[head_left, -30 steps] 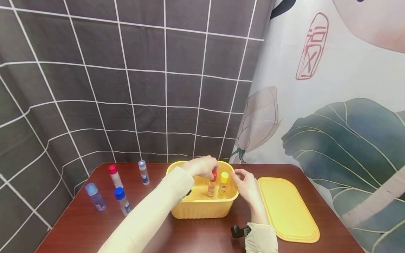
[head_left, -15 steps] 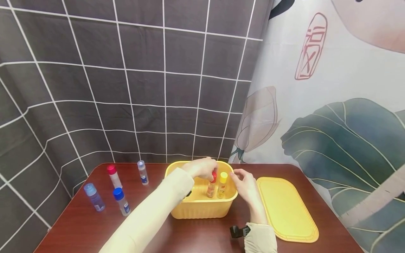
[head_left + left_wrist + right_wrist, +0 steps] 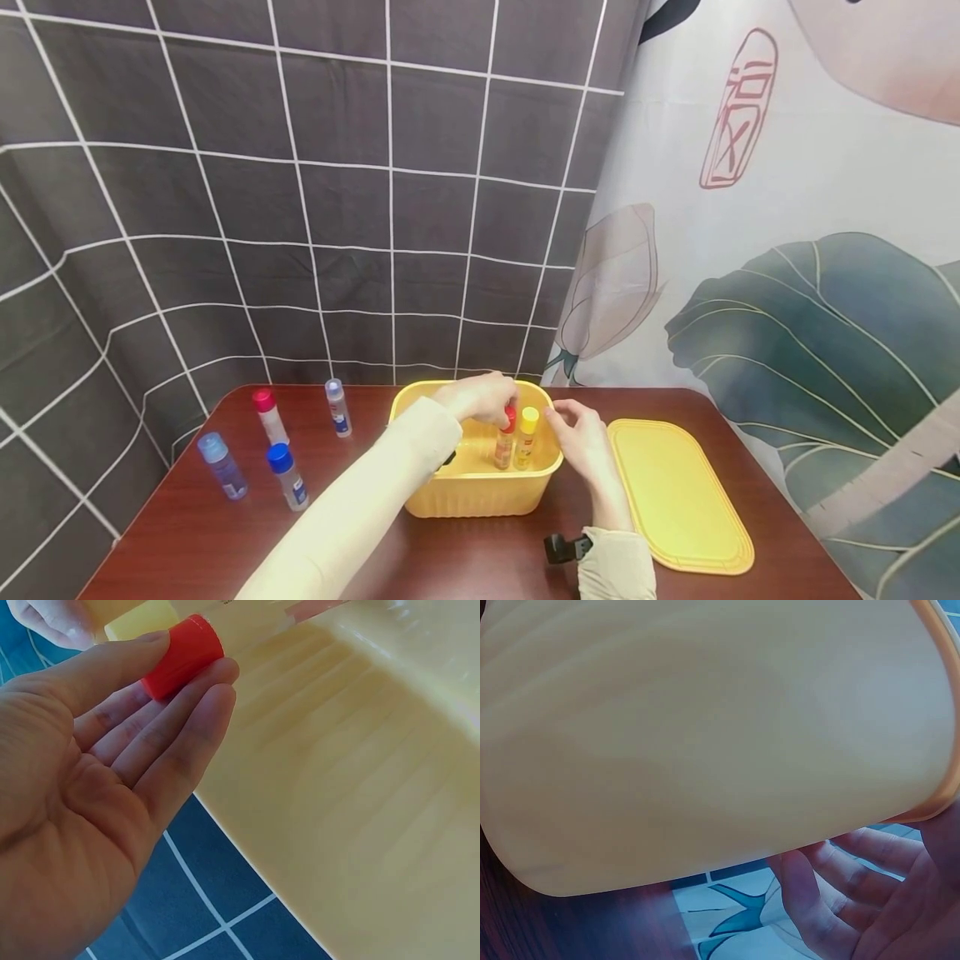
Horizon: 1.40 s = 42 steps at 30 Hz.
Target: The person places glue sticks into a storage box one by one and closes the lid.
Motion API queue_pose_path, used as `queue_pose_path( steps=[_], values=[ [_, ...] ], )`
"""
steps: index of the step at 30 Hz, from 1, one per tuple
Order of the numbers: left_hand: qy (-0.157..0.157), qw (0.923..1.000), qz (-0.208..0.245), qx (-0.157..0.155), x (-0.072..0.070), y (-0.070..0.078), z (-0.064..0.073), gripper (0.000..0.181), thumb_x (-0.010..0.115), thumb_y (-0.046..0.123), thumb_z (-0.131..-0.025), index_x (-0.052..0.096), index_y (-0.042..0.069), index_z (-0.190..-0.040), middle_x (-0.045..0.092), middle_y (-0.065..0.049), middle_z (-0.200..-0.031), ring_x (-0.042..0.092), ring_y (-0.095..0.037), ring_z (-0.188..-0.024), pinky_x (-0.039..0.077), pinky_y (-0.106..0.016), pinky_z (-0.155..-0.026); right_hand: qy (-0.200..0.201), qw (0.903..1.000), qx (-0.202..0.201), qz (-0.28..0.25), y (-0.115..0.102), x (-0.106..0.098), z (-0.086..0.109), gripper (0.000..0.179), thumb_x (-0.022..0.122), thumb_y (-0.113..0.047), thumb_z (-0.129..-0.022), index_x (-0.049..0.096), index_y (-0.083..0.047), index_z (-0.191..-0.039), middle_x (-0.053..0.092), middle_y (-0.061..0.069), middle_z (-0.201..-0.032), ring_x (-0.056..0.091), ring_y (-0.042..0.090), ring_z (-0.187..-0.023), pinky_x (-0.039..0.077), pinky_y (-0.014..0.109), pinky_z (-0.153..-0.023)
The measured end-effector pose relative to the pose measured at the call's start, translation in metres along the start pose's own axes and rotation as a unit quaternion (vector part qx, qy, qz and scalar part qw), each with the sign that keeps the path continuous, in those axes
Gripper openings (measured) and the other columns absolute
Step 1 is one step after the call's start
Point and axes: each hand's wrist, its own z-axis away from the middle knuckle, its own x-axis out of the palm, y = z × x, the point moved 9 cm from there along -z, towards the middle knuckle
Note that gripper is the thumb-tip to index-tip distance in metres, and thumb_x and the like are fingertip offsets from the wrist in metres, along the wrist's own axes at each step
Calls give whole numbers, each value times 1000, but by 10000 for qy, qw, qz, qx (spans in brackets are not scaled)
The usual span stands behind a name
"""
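A yellow plastic storage bin (image 3: 480,497) stands on the table. Inside it, a small clear bottle with a red cap (image 3: 504,447) is upright beside a yellow-capped one (image 3: 527,442). My left hand (image 3: 480,395) reaches over the bin and pinches the red cap (image 3: 191,652) between thumb and fingertips; the other side of the cap is hidden. My right hand (image 3: 585,437) holds the bin's right end, thumb at the rim. In the right wrist view the fingers (image 3: 802,889) lie against the outside of the wall.
On the left of the dark red table (image 3: 360,550) stand several more small bottles: light-blue-capped (image 3: 222,467), red-capped (image 3: 270,417), blue-capped (image 3: 288,477) and clear-capped (image 3: 338,408). A flat yellow lid (image 3: 680,496) lies to the right. Grey checked cloth (image 3: 337,208) hangs behind.
The red-capped bottle has shifted slightly right, closer to the yellow-capped one, with my left hand still on its cap. My right hand stays at the rim.
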Motion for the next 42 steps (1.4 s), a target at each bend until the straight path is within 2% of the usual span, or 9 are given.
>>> queue_pose_path(
  steps=[7,12,18,22,25,31,38,42],
  values=[
    [16,10000,-40,39,0,-1,0,11,79,12,-81,69,15,-87,61,7,-75,54,-12,-75,46,-24,-67,-31,10000,20,-13,-1,0,0,28,66,-21,-94,68,1,-112,70,14,-95,66,25,-83,56,41,-75],
    [-46,10000,56,9,1,-2,3,31,80,18,-81,68,12,-109,62,5,-84,56,-12,-80,48,-26,-72,-27,10000,39,-11,-1,0,0,28,66,-21,-94,67,1,-112,70,15,-96,66,26,-84,56,41,-76],
    [-194,9998,29,-57,-4,-2,13,51,80,27,-83,59,16,-129,64,1,-107,57,-15,-97,48,-32,-87,-23,9999,75,-65,0,0,1,28,66,-21,-94,67,1,-111,70,14,-95,66,25,-82,56,38,-73],
    [-238,9997,61,-57,-15,0,24,59,78,31,-84,54,16,-136,60,-2,-129,54,-18,-116,43,-36,-99,-15,9999,72,-110,1,-1,0,28,65,-20,-95,67,2,-112,69,15,-96,66,27,-84,56,39,-74],
    [-179,9995,255,-49,-23,1,36,63,77,33,-84,51,15,-139,54,-4,-139,49,-21,-127,39,-39,-105,-18,9999,86,-119,2,-1,0,27,65,-20,-95,67,1,-112,69,14,-95,65,27,-84,56,39,-74],
    [362,9965,750,110,-39,-1,67,68,75,38,-85,48,13,-142,52,-6,-141,47,-23,-130,37,-45,-106,13,9999,94,-74,4,-2,-1,27,65,-21,-94,68,0,-111,69,11,-91,64,24,-81,55,38,-72],
    [1294,9837,1205,340,-48,-15,110,72,78,39,-82,50,8,-141,54,-7,-137,48,-24,-128,37,-42,-107,-3,9999,147,-43,4,-1,-1,28,65,-22,-94,68,0,-112,69,11,-92,63,24,-82,55,37,-72],
    [1735,9736,1485,63,-44,-33,137,73,78,40,-82,49,9,-142,52,-8,-141,45,-26,-132,34,-46,-109,-43,9998,173,-84,5,1,-1,28,65,-21,-94,67,0,-113,69,12,-93,64,24,-82,55,37,-73]
  ],
)
